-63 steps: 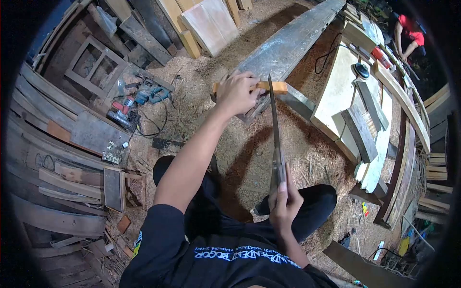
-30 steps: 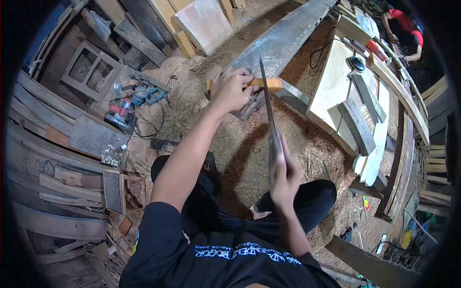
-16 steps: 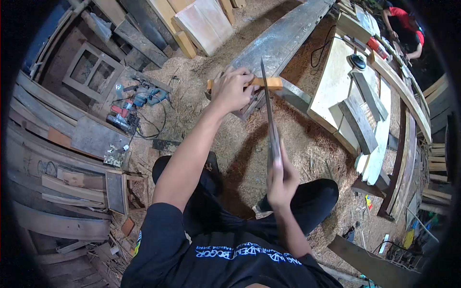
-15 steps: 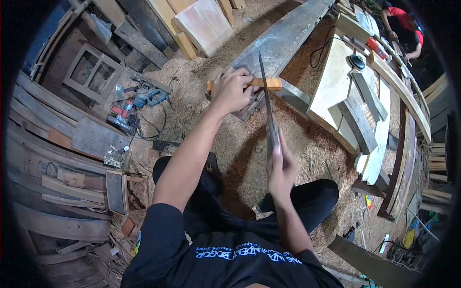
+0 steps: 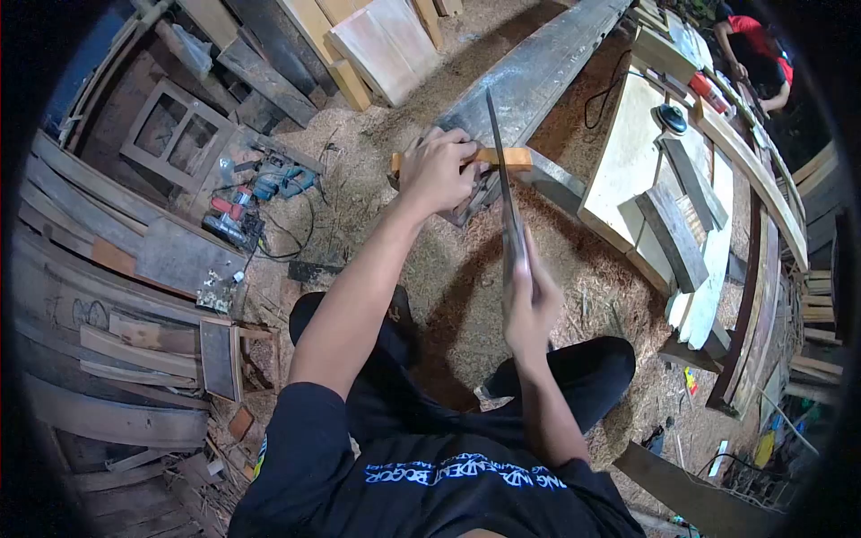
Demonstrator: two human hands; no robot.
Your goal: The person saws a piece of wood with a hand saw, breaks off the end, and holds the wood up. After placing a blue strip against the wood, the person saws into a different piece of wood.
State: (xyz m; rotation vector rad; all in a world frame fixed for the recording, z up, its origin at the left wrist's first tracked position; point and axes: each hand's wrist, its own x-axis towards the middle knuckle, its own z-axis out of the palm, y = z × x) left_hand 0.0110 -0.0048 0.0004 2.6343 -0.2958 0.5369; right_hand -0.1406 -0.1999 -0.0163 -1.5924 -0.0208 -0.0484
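Observation:
My left hand (image 5: 439,169) grips a short orange-brown wooden strip (image 5: 516,160) and presses it on the near end of a long grey board (image 5: 511,90). The strip's right end sticks out past the board. In my right hand (image 5: 531,300) is a handsaw (image 5: 505,184), seen nearly edge-on, its narrow tip pointing away from me. The blade crosses the strip just right of my left hand. The saw's handle is mostly hidden by my fingers.
Power tools (image 5: 235,211) with cords lie on the sawdust floor at the left. Right of the board, a pale slab (image 5: 628,170) bears a sander (image 5: 669,117) and grey blocks (image 5: 671,235). Planks line the left side. Another person in red (image 5: 758,40) bends at the top right.
The view has shifted slightly. My right hand and the saw have moved a little toward me relative to the strip; my left hand keeps its hold.

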